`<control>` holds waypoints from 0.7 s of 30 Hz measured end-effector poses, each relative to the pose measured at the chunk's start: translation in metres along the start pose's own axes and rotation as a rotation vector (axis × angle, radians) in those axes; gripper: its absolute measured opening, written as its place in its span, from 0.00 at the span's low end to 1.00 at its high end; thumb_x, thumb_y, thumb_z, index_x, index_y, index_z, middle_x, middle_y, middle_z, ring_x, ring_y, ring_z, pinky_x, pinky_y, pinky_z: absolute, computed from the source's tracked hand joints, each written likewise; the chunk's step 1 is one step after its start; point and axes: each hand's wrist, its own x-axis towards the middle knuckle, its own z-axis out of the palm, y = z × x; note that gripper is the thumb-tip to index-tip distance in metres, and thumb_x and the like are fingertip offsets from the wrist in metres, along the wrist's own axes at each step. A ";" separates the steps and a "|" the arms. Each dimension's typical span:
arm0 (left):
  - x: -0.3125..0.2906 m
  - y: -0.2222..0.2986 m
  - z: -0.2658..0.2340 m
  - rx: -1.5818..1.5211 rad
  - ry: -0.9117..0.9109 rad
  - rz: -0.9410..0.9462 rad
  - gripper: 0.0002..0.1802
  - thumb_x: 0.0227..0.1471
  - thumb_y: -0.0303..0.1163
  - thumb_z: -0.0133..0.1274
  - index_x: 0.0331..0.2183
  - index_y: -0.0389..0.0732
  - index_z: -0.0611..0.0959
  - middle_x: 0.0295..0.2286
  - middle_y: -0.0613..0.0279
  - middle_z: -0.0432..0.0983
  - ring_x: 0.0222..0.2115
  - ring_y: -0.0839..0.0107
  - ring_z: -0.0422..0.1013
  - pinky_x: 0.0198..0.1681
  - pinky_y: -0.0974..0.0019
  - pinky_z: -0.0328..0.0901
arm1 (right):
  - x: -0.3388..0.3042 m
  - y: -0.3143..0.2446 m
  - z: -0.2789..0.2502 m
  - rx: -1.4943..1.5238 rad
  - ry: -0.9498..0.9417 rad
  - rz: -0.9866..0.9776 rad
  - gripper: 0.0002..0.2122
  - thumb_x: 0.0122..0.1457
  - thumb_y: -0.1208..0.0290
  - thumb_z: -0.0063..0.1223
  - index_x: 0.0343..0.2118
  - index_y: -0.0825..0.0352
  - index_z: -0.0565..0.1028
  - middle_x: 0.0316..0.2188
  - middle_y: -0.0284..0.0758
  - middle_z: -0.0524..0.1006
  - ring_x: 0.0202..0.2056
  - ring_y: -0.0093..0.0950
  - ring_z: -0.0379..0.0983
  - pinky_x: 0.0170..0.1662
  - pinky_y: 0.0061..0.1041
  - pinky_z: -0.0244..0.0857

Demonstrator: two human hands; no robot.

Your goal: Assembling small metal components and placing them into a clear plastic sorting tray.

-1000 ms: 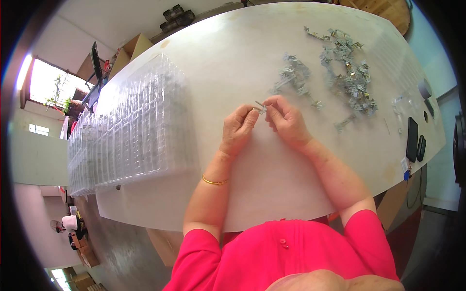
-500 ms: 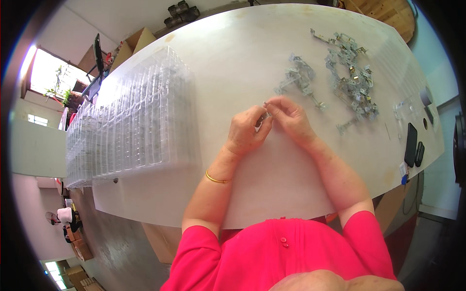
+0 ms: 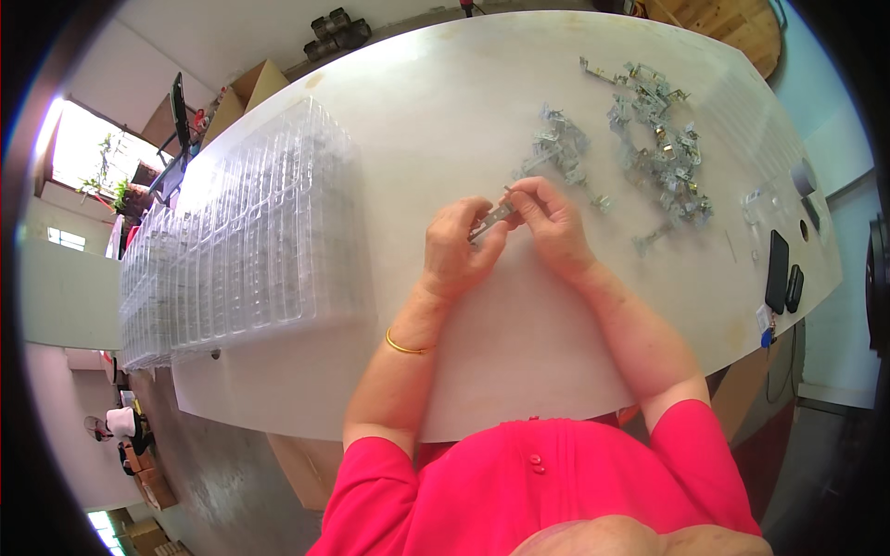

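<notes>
Metal part (image 3: 494,220): thin, gray, strip-like, held up between both hands over the white table (image 3: 519,371). Left hand (image 3: 461,248) has it between thumb and fingers, clamped on the lower-left stretch. Right hand (image 3: 556,232) pinches at the upper-right end, thumb against fingers. Hands near each other, part bridging the gap; palms apart.

Long axis is diagonal: lower-left end toward the left palm, upper-right end at the right fingertips, so it points away from the torso and to the right. A small gray tip (image 3: 508,189) shows above the right fingers; can't tell if it's the same piece. Far end is hidden by fingers.

Smaller heap of metal parts (image 3: 561,146) sits just beyond the right hand, larger heap (image 3: 663,153) further right. Stacked clear plastic trays (image 3: 264,227) well left of the left hand.
</notes>
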 end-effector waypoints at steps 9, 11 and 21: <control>0.001 -0.001 -0.011 -0.714 -0.283 -0.536 0.13 0.60 0.28 0.50 0.45 0.31 0.79 0.34 0.59 0.80 0.32 0.75 0.75 0.36 0.71 0.70 | 0.006 0.006 -0.003 -0.003 0.087 -0.124 0.04 0.65 0.72 0.52 0.39 0.66 0.75 0.33 0.28 0.77 0.31 0.19 0.74 0.38 0.20 0.70; 0.001 -0.005 -0.010 -0.742 -0.245 -0.567 0.14 0.60 0.29 0.52 0.45 0.31 0.78 0.35 0.59 0.80 0.32 0.75 0.75 0.37 0.71 0.69 | 0.007 0.007 -0.003 -0.058 0.131 -0.218 0.04 0.64 0.73 0.53 0.39 0.65 0.76 0.33 0.28 0.77 0.30 0.19 0.73 0.37 0.20 0.70; 0.002 -0.013 -0.006 -0.907 -0.047 -0.599 0.19 0.55 0.27 0.60 0.47 0.34 0.74 0.37 0.63 0.77 0.36 0.77 0.71 0.41 0.72 0.68 | -0.005 -0.006 0.006 -0.556 0.097 -0.417 0.04 0.58 0.77 0.58 0.36 0.66 0.78 0.28 0.35 0.79 0.27 0.29 0.75 0.29 0.26 0.68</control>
